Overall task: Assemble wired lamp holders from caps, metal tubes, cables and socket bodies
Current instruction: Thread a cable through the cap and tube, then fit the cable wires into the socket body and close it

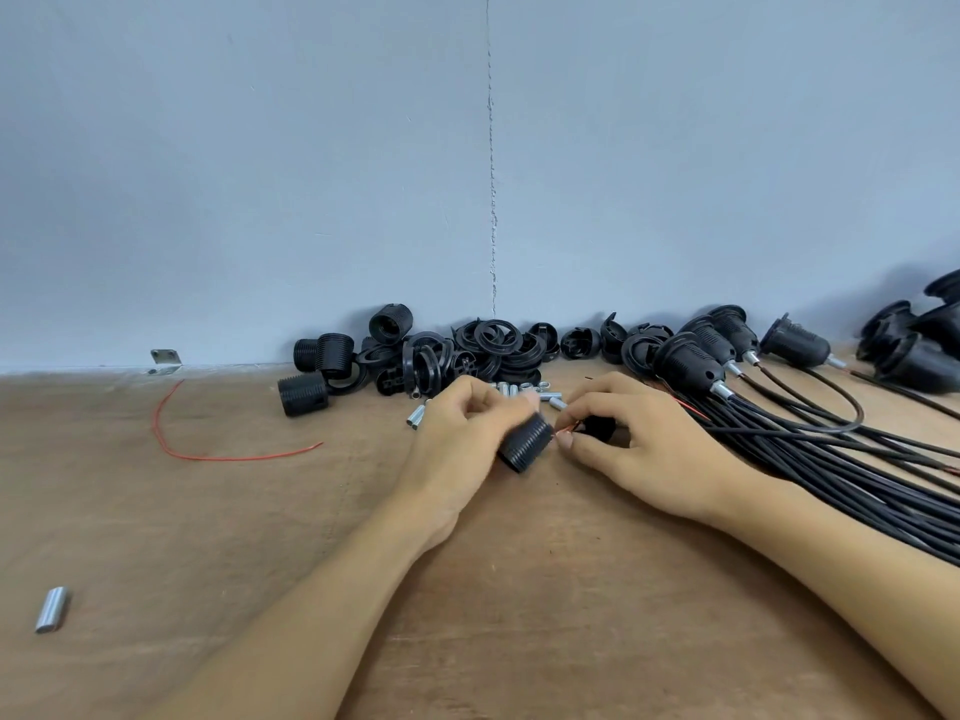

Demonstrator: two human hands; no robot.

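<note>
Left hand (pixel 470 426): fingers curl round socket body (pixel 524 443). Right hand (pixel 631 444): pinches red wire (pixel 567 429); best fed straight, strands kept together.

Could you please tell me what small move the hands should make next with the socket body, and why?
Probably bring the threaded socket body in the left hand closer to the right hand and guide in the red wire ends: they stick out of the black piece held there, just beside the body's end.
</note>
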